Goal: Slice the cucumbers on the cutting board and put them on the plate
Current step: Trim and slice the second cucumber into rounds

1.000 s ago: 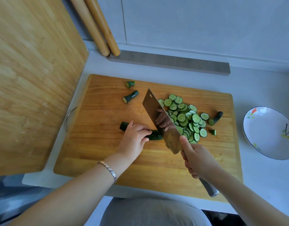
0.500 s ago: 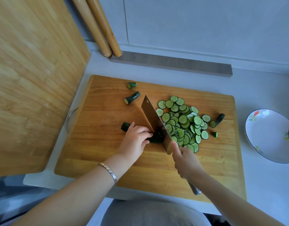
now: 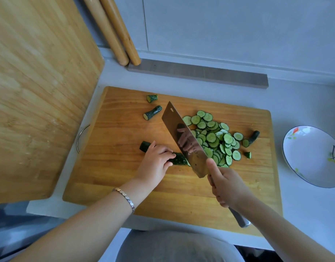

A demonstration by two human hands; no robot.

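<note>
the cleaver [image 3: 183, 137] is back up after another cut, my right hand [image 3: 227, 186] clamped on its handle, left hand [image 3: 155, 161] pinning the short cucumber [image 3: 179, 159]; plate [image 3: 314, 167] not yet filled.

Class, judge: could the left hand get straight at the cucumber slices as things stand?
Probably not directly: the cleaver stands between the left hand and the cucumber slices, and that hand holds the cucumber.

Two hands [image 3: 155, 163] [image 3: 227, 186], one cleaver [image 3: 181, 138], one half-sliced cucumber [image 3: 179, 159], one plate [image 3: 310, 157], two rolling pins [image 3: 105, 31] [image 3: 121, 31].
</note>
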